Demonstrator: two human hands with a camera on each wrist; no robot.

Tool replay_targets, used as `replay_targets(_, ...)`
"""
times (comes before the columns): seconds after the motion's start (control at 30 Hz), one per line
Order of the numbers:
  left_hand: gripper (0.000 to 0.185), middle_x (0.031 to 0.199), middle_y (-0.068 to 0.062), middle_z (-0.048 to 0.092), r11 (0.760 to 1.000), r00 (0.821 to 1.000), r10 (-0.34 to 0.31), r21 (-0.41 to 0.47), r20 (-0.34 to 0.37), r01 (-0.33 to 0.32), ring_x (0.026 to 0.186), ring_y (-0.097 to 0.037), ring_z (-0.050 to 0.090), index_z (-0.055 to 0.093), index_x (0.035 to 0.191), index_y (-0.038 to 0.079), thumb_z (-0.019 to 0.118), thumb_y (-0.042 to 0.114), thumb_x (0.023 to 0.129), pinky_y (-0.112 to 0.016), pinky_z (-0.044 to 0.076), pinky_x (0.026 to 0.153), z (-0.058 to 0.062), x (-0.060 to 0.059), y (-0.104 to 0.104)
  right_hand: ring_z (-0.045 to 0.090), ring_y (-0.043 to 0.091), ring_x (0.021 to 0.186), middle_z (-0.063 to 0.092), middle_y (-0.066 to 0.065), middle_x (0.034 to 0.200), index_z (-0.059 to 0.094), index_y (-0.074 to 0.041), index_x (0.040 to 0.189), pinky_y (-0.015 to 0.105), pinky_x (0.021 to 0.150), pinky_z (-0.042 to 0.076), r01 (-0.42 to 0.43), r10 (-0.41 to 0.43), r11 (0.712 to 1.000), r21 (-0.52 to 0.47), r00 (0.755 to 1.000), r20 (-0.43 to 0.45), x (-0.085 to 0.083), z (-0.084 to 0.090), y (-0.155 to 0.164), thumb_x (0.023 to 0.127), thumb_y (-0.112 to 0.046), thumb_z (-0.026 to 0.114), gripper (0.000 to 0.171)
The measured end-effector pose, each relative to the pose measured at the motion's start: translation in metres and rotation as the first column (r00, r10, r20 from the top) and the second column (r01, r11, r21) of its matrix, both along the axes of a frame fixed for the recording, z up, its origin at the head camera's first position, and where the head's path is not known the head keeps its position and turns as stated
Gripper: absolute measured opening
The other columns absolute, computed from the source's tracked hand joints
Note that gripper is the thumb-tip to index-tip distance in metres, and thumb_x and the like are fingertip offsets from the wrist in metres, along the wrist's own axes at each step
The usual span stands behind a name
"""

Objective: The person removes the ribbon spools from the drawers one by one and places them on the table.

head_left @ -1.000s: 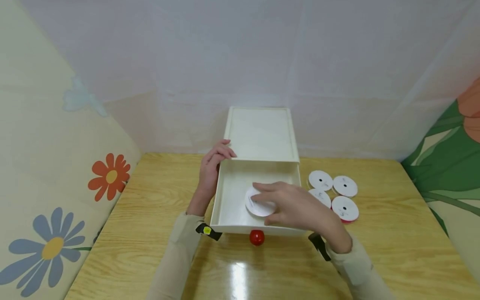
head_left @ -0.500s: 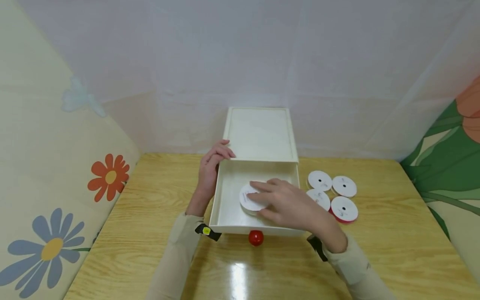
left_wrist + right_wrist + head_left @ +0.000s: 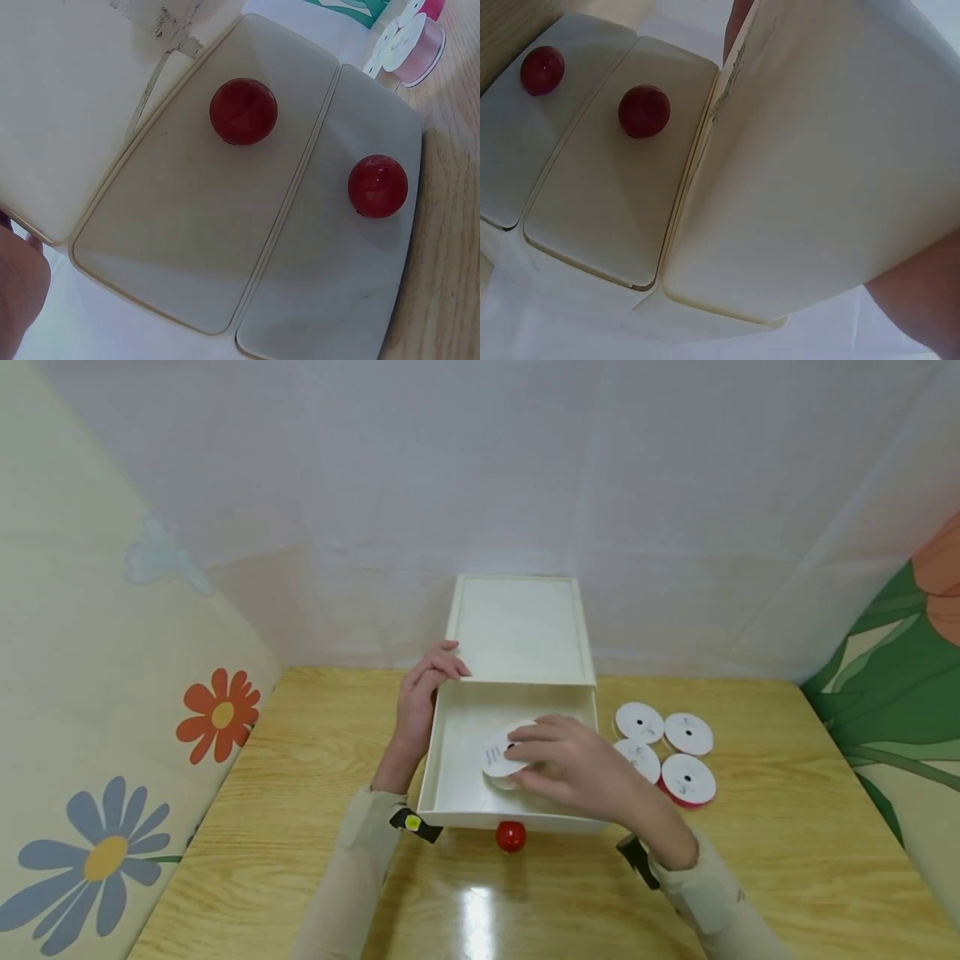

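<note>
In the head view, the top drawer [image 3: 461, 785] of a white drawer cabinet [image 3: 525, 627] is pulled out, with a red knob [image 3: 511, 836] on its front. Inside it, my right hand [image 3: 573, 768] holds a white-sided ribbon spool [image 3: 498, 758] by its right side, thumb low and fingers over the top. The spool is tilted, and my fingers cover part of it. My left hand [image 3: 423, 702] rests against the cabinet's left side, its fingers lying over the top's front left corner. The left wrist view catches only part of that hand [image 3: 19, 285] at its edge.
Several ribbon spools [image 3: 688, 779] lie flat on the wooden table [image 3: 787, 827], right of the cabinet. Below the pulled-out drawer, two shut drawers [image 3: 187, 217] with red knobs show in both wrist views. A pale cloth wall [image 3: 450, 468] stands close behind the cabinet.
The spool in the drawer has shifted slightly left and now tilts under my right hand. The right hand stays over the drawer; my left hand keeps its place.
</note>
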State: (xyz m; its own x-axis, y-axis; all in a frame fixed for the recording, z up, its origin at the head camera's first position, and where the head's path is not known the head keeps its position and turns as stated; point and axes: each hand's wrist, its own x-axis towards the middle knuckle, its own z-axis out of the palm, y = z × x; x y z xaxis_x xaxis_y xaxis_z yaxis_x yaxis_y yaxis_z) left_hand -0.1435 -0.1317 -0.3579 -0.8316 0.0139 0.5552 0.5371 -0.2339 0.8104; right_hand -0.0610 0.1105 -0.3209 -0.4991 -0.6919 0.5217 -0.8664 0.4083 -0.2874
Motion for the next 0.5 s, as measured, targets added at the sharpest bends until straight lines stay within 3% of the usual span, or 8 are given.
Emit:
replay_targets(0.27, 0.021, 0.089, 0.003, 0.07, 1.0, 1.0, 0.001, 0.008, -0.014, -0.001, 0.126, -0.026, 0.051, 0.05, 0.078, -0.017, 0.039, -0.008, 0.093, -0.042, 0.026, 0.12, -0.0004, -0.0004, 0.001, 0.071, 0.033, 0.108, 0.075, 0.011, 0.116, 0.079, -0.006, 0.106, 0.055, 0.098, 0.054, -0.023, 0.007, 0.987, -0.157, 0.995, -0.098, -0.0004, -0.0026, 0.0018, 0.077, -0.008, 0.085, 0.03)
replay_targets(0.5, 0.02, 0.088, 0.002, 0.07, 1.0, 1.0, -0.002, 0.019, -0.004, 0.002, 0.125, -0.025, 0.051, 0.049, 0.079, -0.018, 0.038, -0.009, 0.093, -0.041, 0.025, 0.12, -0.0001, 0.0005, 0.0008, 0.073, 0.032, 0.103, 0.076, 0.012, 0.114, 0.079, -0.005, 0.104, 0.055, 0.097, 0.055, -0.027, -0.011, 0.971, -0.238, 0.988, -0.156, 0.0022, 0.0003, 0.0077, 0.085, -0.012, 0.08, 0.02)
